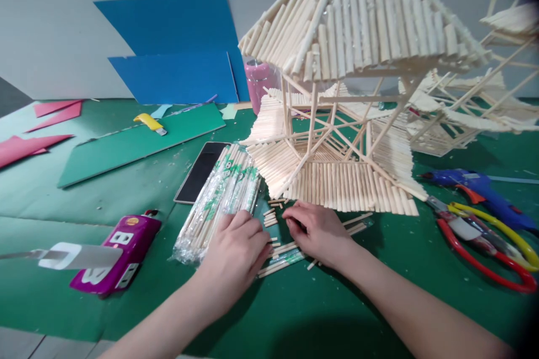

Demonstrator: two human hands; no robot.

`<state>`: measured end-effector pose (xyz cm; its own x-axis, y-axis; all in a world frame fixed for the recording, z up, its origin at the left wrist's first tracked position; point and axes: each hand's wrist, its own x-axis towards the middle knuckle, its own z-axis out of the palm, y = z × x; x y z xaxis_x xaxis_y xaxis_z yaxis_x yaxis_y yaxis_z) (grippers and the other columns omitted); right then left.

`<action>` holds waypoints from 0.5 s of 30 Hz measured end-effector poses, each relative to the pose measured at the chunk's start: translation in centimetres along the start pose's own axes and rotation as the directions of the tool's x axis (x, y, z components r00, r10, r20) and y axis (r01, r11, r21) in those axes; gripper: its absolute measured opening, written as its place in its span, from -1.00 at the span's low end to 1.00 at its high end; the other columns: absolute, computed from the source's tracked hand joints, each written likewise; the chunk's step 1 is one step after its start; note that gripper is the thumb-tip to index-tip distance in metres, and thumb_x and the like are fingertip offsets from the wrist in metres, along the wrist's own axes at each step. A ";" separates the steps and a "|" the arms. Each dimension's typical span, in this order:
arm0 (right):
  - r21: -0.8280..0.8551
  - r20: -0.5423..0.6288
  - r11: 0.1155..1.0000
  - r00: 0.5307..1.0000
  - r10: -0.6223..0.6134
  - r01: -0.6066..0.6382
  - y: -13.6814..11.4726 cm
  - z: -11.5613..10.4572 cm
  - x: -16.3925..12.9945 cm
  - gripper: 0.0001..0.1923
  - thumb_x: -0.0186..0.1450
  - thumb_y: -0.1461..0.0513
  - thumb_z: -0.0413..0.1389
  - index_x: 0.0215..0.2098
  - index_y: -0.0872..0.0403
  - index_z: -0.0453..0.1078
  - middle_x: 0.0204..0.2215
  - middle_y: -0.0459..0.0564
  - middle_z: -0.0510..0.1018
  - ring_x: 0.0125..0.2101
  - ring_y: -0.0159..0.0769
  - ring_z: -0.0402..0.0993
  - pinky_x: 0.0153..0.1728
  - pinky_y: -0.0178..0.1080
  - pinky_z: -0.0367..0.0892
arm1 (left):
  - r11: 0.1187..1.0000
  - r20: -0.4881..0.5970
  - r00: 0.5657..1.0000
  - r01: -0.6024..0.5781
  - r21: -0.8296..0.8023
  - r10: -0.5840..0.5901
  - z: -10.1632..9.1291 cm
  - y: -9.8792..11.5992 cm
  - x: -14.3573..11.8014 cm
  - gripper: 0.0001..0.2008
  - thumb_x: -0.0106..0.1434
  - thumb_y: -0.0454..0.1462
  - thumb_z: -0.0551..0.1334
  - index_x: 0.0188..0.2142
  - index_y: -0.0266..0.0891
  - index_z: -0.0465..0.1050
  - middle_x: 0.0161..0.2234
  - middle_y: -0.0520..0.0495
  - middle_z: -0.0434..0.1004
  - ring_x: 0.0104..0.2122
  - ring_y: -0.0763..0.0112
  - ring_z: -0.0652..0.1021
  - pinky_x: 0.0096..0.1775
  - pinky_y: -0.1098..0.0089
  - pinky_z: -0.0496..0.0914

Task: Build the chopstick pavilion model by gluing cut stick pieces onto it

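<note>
A: Hands? Quick.
B: Left hand (pixel 238 249) lies palm down, fingers curled, on the loose cut sticks (pixel 280 249) just beside the wrapped chopstick bundle (pixel 221 202). Right hand (pixel 315 230) is bent over the same scatter, fingertips pinched together — can't tell if a piece is between them.
A: Where's the pile?
B: On the green mat (pixel 295 314), right at the front edge of the stick house (pixel 337 123), between both hands.
A: Step?
B: Looks like sorting or picking short pieces — my read only. A fine pinch on one stick is what it calls for.
A: Tools?
B: Glue gun (pixel 480 190) and red-handled cutters (pixel 484 247) to the right, untouched.
</note>
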<state>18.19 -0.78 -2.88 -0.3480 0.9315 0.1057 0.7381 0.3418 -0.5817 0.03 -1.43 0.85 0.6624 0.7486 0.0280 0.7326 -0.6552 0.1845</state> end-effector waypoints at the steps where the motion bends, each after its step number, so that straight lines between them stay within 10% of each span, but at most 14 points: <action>1: -0.001 0.001 1.000 1.000 0.001 -0.001 0.0 0.0 0.0 -0.81 0.20 0.30 -0.03 -0.28 0.04 0.39 -0.36 -0.03 0.49 -0.38 -0.31 0.40 -0.36 -0.32 0.22 | 1.000 -0.024 1.000 0.006 0.002 -0.006 0.4 0.1 -0.2 -0.78 0.23 -0.27 0.03 -0.41 -0.20 0.44 -0.49 -0.05 0.40 -0.38 0.28 0.30 -0.36 0.27 0.10; 15: 0.034 -0.005 0.999 1.000 -0.022 0.022 -0.2 -0.1 -0.2 -0.80 0.19 0.32 -0.01 -0.24 0.04 0.37 -0.35 -0.06 0.48 -0.40 -0.35 0.39 -0.37 -0.33 0.23 | 0.992 -0.120 0.992 0.058 0.113 -0.044 2.1 0.3 0.4 -0.81 0.22 -0.35 0.05 -0.41 -0.24 0.43 -0.49 -0.08 0.41 -0.39 0.27 0.30 -0.35 0.26 0.14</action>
<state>18.14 -1.05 -2.67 -0.3610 0.9245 0.1226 0.7101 0.3577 -0.6064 0.89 -1.55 -1.15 0.6060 0.7835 0.1374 0.7826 -0.6182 0.0735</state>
